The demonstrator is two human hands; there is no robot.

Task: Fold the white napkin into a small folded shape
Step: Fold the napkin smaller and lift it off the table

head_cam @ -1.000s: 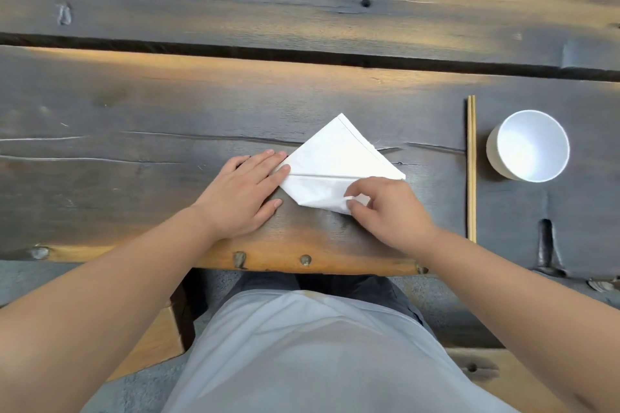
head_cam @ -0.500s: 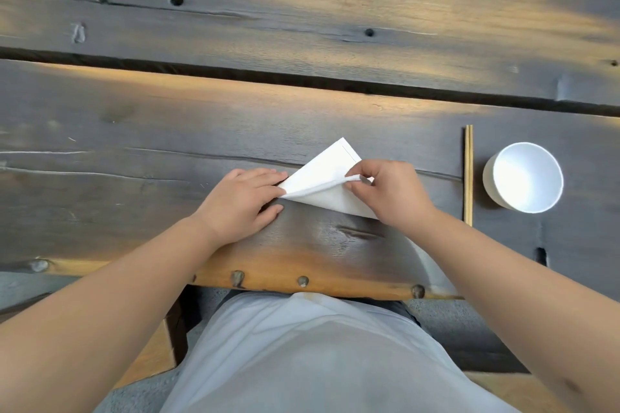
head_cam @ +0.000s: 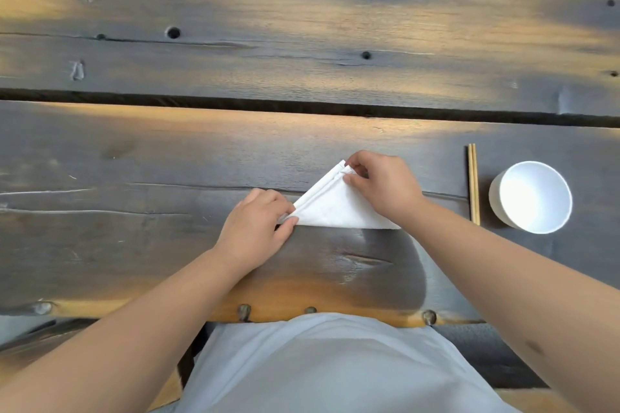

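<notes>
Dark plank table (head_cam: pixel 167 245): white napkin (head_cam: pixel 335 211) lies near its front edge as a layered triangle, long fold toward the person. Right hand (head_cam: pixel 382 183) pinches the far apex; left hand (head_cam: pixel 255 228) clamps the left corner. Judgement: align apex edges before creasing, keep the left corner pinned. Chopsticks (head_cam: pixel 473 184) and white cup (head_cam: pixel 531 196) well right. Napkin's right corner hidden under the forearm; layer count unclear.
</notes>
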